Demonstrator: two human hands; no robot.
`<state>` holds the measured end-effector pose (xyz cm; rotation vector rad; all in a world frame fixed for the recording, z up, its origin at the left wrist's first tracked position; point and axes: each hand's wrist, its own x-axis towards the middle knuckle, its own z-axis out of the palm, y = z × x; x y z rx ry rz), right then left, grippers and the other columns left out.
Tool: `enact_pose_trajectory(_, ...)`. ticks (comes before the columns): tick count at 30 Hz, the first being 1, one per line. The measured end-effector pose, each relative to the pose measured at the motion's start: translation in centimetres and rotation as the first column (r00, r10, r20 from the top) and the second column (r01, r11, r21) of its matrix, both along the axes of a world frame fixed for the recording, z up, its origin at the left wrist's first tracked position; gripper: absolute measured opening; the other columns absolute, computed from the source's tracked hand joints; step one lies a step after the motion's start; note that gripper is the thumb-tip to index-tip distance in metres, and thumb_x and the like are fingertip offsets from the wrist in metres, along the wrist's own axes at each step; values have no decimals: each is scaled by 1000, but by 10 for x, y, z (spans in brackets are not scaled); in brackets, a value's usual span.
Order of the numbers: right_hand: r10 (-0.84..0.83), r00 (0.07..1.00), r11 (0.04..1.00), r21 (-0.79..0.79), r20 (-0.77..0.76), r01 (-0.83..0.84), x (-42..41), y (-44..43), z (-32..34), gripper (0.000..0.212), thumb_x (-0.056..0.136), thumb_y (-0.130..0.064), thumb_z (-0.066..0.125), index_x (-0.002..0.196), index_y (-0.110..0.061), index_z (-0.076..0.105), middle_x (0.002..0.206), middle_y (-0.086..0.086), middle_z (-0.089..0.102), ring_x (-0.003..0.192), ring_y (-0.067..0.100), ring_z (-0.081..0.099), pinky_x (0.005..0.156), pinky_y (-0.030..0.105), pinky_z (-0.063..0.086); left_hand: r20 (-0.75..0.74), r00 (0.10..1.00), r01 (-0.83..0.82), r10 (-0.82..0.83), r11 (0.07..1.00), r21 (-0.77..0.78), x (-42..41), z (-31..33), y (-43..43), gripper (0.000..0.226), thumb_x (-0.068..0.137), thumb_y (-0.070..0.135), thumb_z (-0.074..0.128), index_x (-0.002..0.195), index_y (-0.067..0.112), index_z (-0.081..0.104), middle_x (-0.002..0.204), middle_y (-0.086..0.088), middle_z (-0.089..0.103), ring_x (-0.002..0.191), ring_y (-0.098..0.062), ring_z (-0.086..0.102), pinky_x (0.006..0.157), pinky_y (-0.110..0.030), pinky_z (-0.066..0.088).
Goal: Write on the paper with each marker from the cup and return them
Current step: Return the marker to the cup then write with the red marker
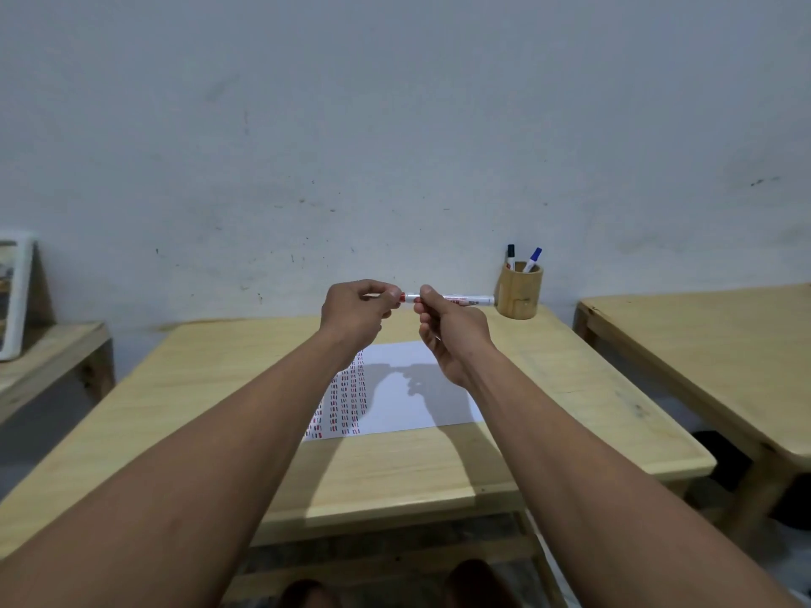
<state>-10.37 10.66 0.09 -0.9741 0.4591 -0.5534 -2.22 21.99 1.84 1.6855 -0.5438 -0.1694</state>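
Both hands raised above the tabletop [439,458], holding one red marker [465,298] level, lying left-right. Left hand [355,315] fingers [388,296] pinched on the red cap [401,296] end at the marker's 9 o'clock tip. Right hand [452,335] thumb and fingers clamped round the white barrel just right of the cap; the barrel's far end sticks out toward 3 o'clock, almost reaching the cup in the frame. Cannot tell if cap is fully seated or partly off; only a small red bit shows between the two hands.

Wooden cup [520,291] stands upright at the tabletop's far right, about 1 o'clock from the hands, near the wall [395,125]. Two markers stand in it: black-capped marker [510,255] on the left, blue-capped marker [533,258] leaning right.

White paper [421,401] lies flat on the tabletop under the hands, at 6 o'clock from them, hand shadows falling on it. Columns of short red and dark dashes [344,397] fill its left part; right part blank.

Second wooden table [702,344] at 3 o'clock, apart from the main one. Low bench with a white-framed picture [15,296] leaning at 9 o'clock. Knees visible at the bottom edge.
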Motion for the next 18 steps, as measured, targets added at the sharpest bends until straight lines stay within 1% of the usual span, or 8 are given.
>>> enact_pose_trajectory(4, 7, 1000, 998, 57, -13, -6, -1, -3, 3, 17, 92, -20, 75, 86, -5, 70, 69, 1, 64, 59, 9, 59, 53, 17, 56, 36, 999, -1, 1, 1000, -7, -1, 0, -5, 9, 91, 22, 72, 83, 22, 77, 91, -5, 78, 82, -16, 67, 85, -39, 57)
enact_pose_trajectory(7, -58, 998, 985, 161, -14, 60, 1, -2, 5, 19, 93, -11, 73, 102, 6, 70, 74, 7, 66, 62, 11, 63, 65, 22, 63, 83, 997, -2, 2, 1000, 1, -4, -2, -11, 9, 88, 25, 74, 81, 24, 78, 85, 2, 78, 84, -16, 69, 86, -37, 57)
enact_pose_trajectory(9, -148, 987, 980, 123, -54, 154, 5, 0, 5, 39, 93, -8, 72, 125, 9, 60, 77, 10, 68, 55, 10, 66, 62, 23, 63, 160, 986, -49, 42, 998, 39, -8, -1, -17, 7, 88, 25, 73, 83, 24, 78, 80, 6, 76, 78, -10, 67, 75, -23, 53)
enact_pose_trajectory(11, -205, 977, 978, 37, -56, 207, 8, -4, 4, 61, 93, -7, 69, 146, -3, 39, 78, 10, 68, 48, 10, 64, 60, 23, 62, 222, 972, -99, 84, 993, 60, -14, 1, -24, 6, 89, 25, 72, 90, 21, 77, 76, 9, 73, 63, 1, 61, 57, -9, 42)
enact_pose_trajectory(12, -205, 977, 979, -26, -61, 204, 7, -6, 6, 59, 95, -7, 65, 147, -9, 36, 76, 9, 65, 49, 12, 60, 60, 24, 60, 235, 967, -110, 94, 992, 56, -15, 3, -29, 6, 90, 25, 71, 92, 21, 75, 74, 9, 72, 57, 4, 58, 50, -7, 38)
enact_pose_trajectory(13, -194, 978, 977, -105, -81, 186, 4, -8, 9, 44, 98, -6, 59, 139, -7, 44, 73, 9, 60, 50, 14, 54, 60, 24, 57, 246, 964, -120, 104, 992, 49, -16, 5, -33, 7, 90, 26, 71, 93, 20, 74, 74, 9, 72, 55, 4, 57, 48, -6, 36)
enact_pose_trajectory(15, -163, 977, 966, -224, -140, 129, -1, -17, 14, 20, 98, -3, 48, 114, 1, 61, 68, 10, 53, 55, 21, 48, 63, 28, 51, 286, 950, -143, 124, 989, 45, -18, 12, -42, 9, 89, 28, 71, 91, 20, 73, 76, 6, 74, 61, 0, 59, 54, -12, 39)
enact_pose_trajectory(18, -120, 968, 925, -378, -220, 29, -8, -34, 15, 18, 94, 1, 46, 98, -4, 63, 74, 15, 58, 66, 28, 54, 68, 36, 56, 334, 937, -138, 101, 987, 88, -16, 22, -58, 11, 87, 33, 71, 86, 23, 76, 77, 8, 76, 55, -2, 56, 56, -23, 39)
